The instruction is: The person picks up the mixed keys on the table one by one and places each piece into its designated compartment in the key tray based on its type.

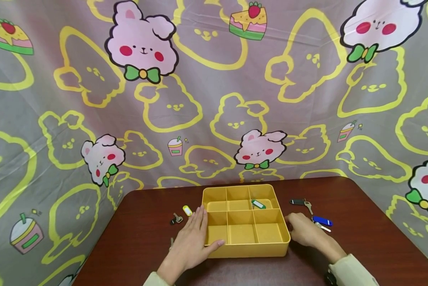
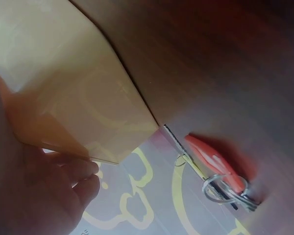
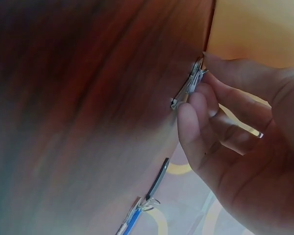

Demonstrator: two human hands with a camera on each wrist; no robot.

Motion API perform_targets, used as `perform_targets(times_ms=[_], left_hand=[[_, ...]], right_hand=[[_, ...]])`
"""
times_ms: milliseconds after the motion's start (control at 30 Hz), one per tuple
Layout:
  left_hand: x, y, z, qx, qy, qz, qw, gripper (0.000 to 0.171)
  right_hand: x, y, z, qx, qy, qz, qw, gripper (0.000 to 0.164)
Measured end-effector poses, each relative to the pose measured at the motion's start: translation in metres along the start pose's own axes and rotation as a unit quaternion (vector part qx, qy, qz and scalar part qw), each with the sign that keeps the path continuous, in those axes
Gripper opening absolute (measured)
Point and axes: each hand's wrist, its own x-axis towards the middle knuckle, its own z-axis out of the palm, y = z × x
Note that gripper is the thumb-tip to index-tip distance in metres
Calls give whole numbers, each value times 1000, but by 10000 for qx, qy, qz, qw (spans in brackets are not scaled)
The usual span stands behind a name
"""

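A yellow box (image 1: 247,250) with several compartments sits on the table. My left hand (image 1: 190,238) rests along its left wall, fingers straight, with the thumb over the front rim. Beside the box's right wall, my right hand (image 1: 303,229) has its fingers curled down to the tabletop. In the right wrist view, its thumb and fingers pinch a metal key (image 3: 188,88) low at the table; the hand partly covers it. A green key tag (image 1: 258,204) lies in the back right compartment. A red key tag (image 2: 218,159) with a ring and key lies near my left hand.
Right of the box lie a black-tagged key (image 1: 297,201) and a blue-tagged key (image 1: 322,221). To the left are a yellow tag (image 1: 187,210) and a black-headed key (image 1: 177,219). A patterned curtain (image 1: 206,87) hangs behind the dark wooden table (image 1: 142,222).
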Motion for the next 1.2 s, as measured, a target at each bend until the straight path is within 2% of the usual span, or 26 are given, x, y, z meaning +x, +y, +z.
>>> perform_targets(times_ms=[267,533,867,1200], left_hand=[[-1,-1,0,-52,-20,-13,10000,103],[-1,-1,1,-76,-8,-57,10000,104],[-1,-2,3,-110,-20,-49,9999,104],[0,-2,3,-91,76,-12,9999,104]], right_hand=[[0,-1,0,81,-172,332,9993,9],[0,-2,-2,58,-179,449,9988,6],[-1,0,-1,11,-105,471,9988,17],[0,1,-2,52,-133,558,9983,17]])
